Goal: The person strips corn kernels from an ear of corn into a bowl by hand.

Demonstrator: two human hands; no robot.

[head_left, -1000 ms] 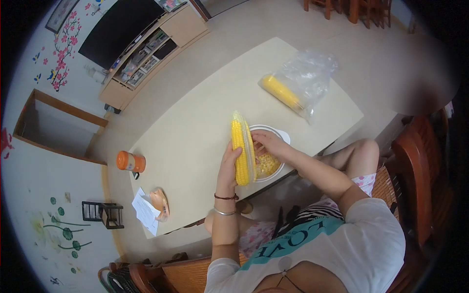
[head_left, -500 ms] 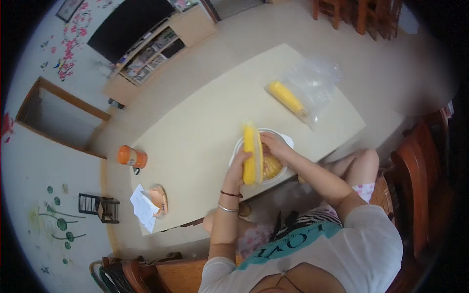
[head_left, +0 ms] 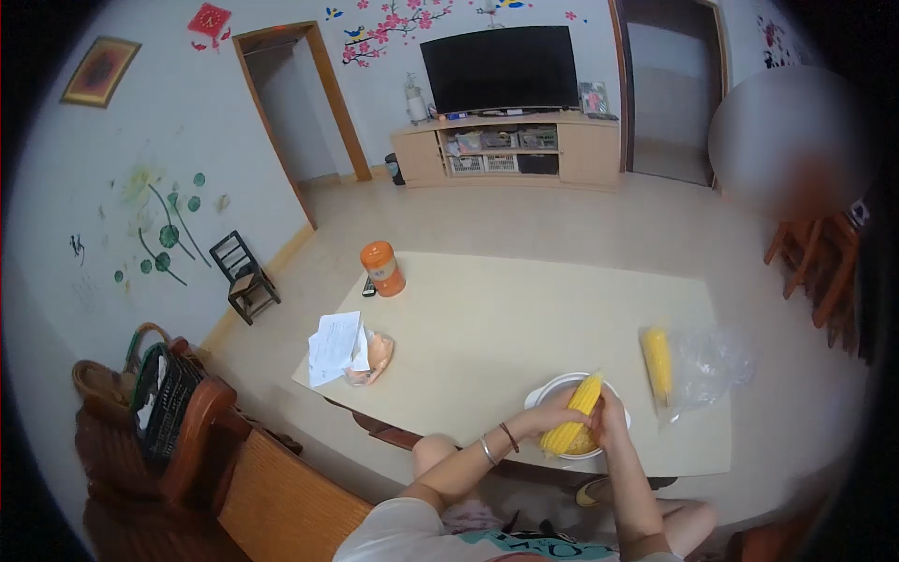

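A yellow corn cob (head_left: 572,421) is held at a slant over a white bowl (head_left: 534,398) at the table's near edge. My left hand (head_left: 552,413) is wrapped round the cob from the left. On the cob's right side, my right hand (head_left: 611,421) is closed against it, its fingertips partly hidden. Loose yellow kernels (head_left: 584,443) lie inside the bowl, below the cob. To the right of the bowl rests another corn cob (head_left: 658,363), beside a clear plastic bag (head_left: 702,370).
An orange jar (head_left: 382,269) stands at the table's far left, next to a remote (head_left: 369,286). Papers (head_left: 337,347) lie over an orange-tinted package (head_left: 378,356). A wooden seat (head_left: 290,492) is at left, and a TV cabinet (head_left: 590,155) stands beyond the table.
My view has swung and lifted, so the table appears lower and more level. The held cob now leans up to the right, with both hands still at it over the bowl.
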